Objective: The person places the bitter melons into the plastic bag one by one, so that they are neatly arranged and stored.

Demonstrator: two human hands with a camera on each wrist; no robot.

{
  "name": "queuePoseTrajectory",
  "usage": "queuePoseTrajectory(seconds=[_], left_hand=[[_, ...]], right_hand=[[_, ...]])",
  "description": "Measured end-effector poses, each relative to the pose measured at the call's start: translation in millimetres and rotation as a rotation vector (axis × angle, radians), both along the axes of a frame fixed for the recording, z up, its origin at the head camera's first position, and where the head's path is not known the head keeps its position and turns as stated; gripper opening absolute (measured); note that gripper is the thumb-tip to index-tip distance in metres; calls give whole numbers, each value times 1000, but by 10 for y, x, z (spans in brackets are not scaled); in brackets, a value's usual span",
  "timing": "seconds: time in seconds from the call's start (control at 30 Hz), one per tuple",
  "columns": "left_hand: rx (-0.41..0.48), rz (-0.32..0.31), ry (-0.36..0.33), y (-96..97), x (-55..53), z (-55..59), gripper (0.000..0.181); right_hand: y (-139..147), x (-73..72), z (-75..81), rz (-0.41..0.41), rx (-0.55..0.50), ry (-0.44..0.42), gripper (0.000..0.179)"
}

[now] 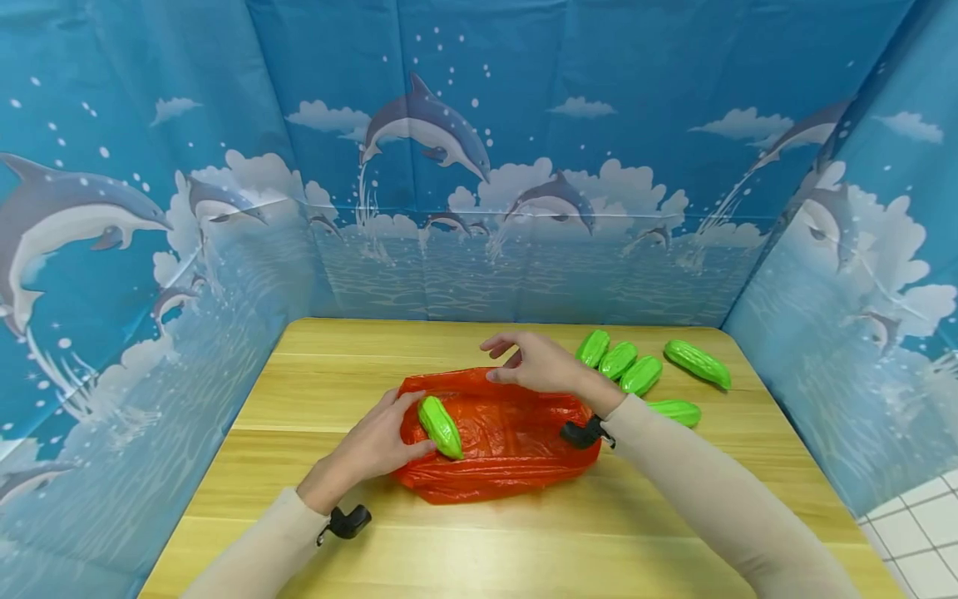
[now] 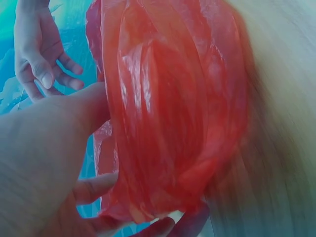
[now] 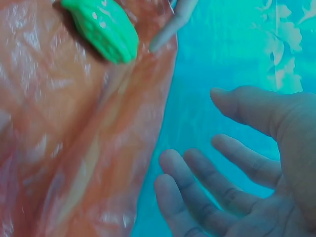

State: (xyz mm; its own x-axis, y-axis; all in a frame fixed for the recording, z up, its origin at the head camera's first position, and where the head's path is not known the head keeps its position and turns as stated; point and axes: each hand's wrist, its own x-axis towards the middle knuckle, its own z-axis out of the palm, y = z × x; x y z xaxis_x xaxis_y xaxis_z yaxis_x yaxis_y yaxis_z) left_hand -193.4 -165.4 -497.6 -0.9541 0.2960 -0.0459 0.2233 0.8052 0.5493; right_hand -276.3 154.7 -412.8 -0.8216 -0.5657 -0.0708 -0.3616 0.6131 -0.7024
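A red plastic bag (image 1: 494,478) lies on the table with its mouth spread wide. One bright green, ridged bitter melon (image 1: 440,428) is inside the bag at its left end; the right wrist view also shows this melon (image 3: 106,32) against the red film. My left hand (image 1: 374,441) holds the bag's left edge, thumb over the rim and fingers partly hidden by the plastic in the left wrist view. Above the far rim hovers my right hand (image 1: 535,362), fingers loosely bent and nothing in them.
Several more green melons lie right of the bag: a group near a melon (image 1: 618,360), another melon (image 1: 698,363) farther right, and one melon (image 1: 677,412) partly behind the right forearm. A dolphin-print curtain (image 1: 479,274) surrounds the wooden table (image 1: 299,374).
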Motion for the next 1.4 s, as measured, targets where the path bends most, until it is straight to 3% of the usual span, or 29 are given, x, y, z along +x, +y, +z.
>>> queuePoseTrajectory(seconds=[0.37,0.93,1.4], left_hand=[[-72,84,42,128,-81,-13,91],[-23,51,-41,126,-102,-72,97],[1,20,-62,13,-96,-81,103]], right_hand=[[514,-211,-67,-120,-3,129,45],[1226,-442,-379,-287,23,131,47],[1467,-537,-576,-336,88,145,56]])
